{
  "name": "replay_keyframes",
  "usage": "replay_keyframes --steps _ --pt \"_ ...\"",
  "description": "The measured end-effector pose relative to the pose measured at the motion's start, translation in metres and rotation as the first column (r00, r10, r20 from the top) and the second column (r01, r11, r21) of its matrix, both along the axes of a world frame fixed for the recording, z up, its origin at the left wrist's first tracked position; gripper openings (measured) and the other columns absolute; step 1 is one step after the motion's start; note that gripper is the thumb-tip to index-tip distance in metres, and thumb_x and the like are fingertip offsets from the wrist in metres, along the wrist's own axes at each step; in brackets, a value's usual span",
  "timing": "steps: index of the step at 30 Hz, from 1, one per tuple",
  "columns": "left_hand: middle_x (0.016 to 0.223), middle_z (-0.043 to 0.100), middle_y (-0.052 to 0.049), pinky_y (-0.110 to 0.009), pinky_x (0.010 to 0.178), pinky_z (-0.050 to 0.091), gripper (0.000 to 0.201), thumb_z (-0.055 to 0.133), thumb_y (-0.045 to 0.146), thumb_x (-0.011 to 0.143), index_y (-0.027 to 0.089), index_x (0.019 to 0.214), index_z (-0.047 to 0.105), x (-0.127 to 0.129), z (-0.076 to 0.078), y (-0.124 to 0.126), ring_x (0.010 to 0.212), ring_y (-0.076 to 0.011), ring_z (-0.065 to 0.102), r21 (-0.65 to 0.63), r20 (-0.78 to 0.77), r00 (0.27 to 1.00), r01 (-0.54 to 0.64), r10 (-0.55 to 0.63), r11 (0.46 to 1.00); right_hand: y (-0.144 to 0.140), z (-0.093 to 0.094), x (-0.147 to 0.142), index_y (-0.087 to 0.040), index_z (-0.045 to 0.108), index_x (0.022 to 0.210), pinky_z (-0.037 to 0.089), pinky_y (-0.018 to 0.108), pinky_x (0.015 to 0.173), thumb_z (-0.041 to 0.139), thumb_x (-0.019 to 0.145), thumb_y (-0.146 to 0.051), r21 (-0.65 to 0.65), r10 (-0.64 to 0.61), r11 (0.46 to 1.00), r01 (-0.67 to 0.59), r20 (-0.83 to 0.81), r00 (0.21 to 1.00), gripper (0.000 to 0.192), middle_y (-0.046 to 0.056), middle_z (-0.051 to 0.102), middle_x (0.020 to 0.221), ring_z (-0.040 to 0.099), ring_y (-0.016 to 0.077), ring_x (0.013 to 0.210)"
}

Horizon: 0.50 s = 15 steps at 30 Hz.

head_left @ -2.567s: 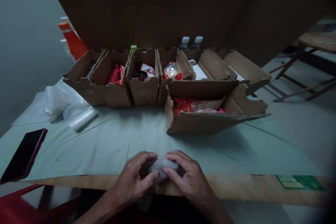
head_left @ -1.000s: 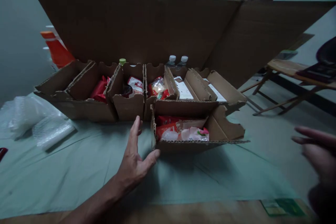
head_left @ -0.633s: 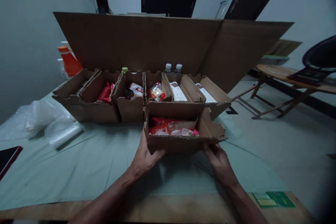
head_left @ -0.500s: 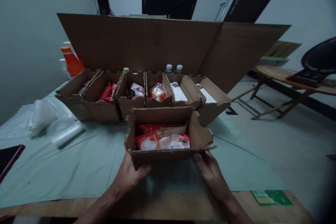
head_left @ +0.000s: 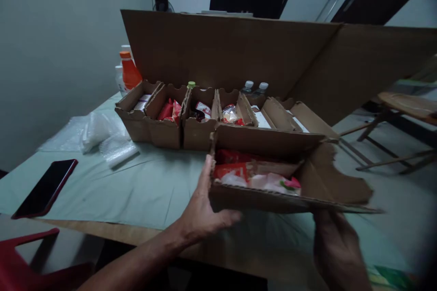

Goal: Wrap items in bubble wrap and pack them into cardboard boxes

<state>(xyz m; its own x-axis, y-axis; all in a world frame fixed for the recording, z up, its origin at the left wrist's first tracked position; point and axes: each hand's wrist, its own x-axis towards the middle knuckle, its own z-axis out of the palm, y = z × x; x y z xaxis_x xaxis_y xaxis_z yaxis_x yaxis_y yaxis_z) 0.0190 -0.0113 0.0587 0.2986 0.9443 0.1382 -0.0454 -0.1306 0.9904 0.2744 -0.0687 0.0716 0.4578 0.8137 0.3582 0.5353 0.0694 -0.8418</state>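
Between my two hands is an open-topped cardboard box [head_left: 273, 200], tilted with its right side towards me. Red, white and pink packets [head_left: 269, 181] lie inside it. My left hand [head_left: 201, 209] grips the box's left end, fingers up along the side and thumb at the front. Under the right front corner, my right hand [head_left: 336, 241] holds the box, its fingers partly hidden and blurred. Just behind stands a row of similar cardboard boxes [head_left: 164, 134]; in them show red packets [head_left: 170, 110], a clear and red packet [head_left: 231, 113] and a white box [head_left: 261, 117].
A large cardboard panel [head_left: 221, 50] stands behind the row. Orange bottle [head_left: 130, 72] and clear bottles [head_left: 262, 87] are beside and behind the boxes. Bubble wrap [head_left: 116, 145] and a phone [head_left: 46, 188] lie left on the green cloth [head_left: 150, 191]. A red stool [head_left: 27, 259] stands lower left.
My view has turned left, bringing the whole phone and a red stool into sight. The held box has come closer and tilted, its right end swinging nearer; both hands still hold it.
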Motion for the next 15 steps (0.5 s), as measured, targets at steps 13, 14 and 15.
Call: replay_keyframes --steps 13,14,15 --pt "0.139 0.057 -0.018 -0.052 0.109 0.044 0.115 0.079 0.065 0.068 0.017 0.155 0.020 -0.017 -0.027 0.006 0.128 -0.0366 0.055 -0.062 0.074 0.989 -0.127 0.131 0.990 0.042 -0.025 -0.022 -0.021 0.072 0.114 0.053 0.041 0.091 0.061 0.087 -0.063 0.026 0.239 0.971 -0.238 -0.040 0.970 0.051 0.010 0.075 0.114 0.068 0.0318 0.107" --pt "0.142 0.053 -0.019 -0.054 0.111 0.041 0.119 0.079 0.065 0.069 0.017 0.157 0.014 -0.010 -0.030 0.003 0.131 -0.0376 0.052 -0.062 0.075 0.990 -0.113 0.117 0.992 0.038 -0.030 -0.015 -0.021 0.072 0.113 0.053 0.040 0.090 0.061 0.087 -0.063 0.018 0.221 0.975 -0.220 -0.044 0.974 0.051 0.010 0.075 0.112 0.068 0.0317 0.106" --pt "0.147 0.049 -0.020 -0.055 0.114 0.038 0.122 0.078 0.065 0.070 0.017 0.158 0.009 -0.004 -0.033 -0.001 0.135 -0.0387 0.049 -0.060 0.069 0.992 -0.101 0.105 0.993 0.034 -0.035 -0.008 -0.021 0.072 0.113 0.053 0.040 0.089 0.060 0.087 -0.063 0.016 0.198 0.980 -0.198 -0.054 0.979 0.051 0.010 0.076 0.112 0.068 0.0316 0.106"
